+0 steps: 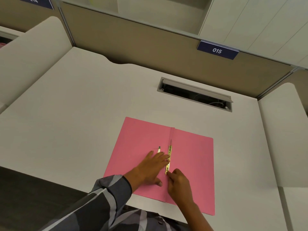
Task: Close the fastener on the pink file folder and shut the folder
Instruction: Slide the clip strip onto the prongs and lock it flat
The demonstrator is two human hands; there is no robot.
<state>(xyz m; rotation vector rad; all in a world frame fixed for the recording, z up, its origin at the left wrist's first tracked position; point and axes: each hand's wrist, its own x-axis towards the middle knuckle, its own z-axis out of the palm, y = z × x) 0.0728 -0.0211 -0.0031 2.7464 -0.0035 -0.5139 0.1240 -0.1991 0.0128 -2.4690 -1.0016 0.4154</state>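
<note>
Head view looks down on a pink file folder (188,164) lying open and flat on the white desk (75,114), its near edge reaching the desk's front. Along the central crease sits the brass fastener (168,160), one metal strip upright at its far end and a second small brass piece (159,149) lying just to the left. The left hand (150,167) is spread flat with its fingertips resting on the fastener bar, pinning it rather than gripping. The right hand (179,184) is curled, its fingertips pinching the bar's near end. From where I stand, the worry is that the thin strip bends sideways or springs back if pressed off-line, leaving the bar proud so the cover will not lie shut. With the near edge so close to the front, a hard push might also slide the folder off the desk.
</note>
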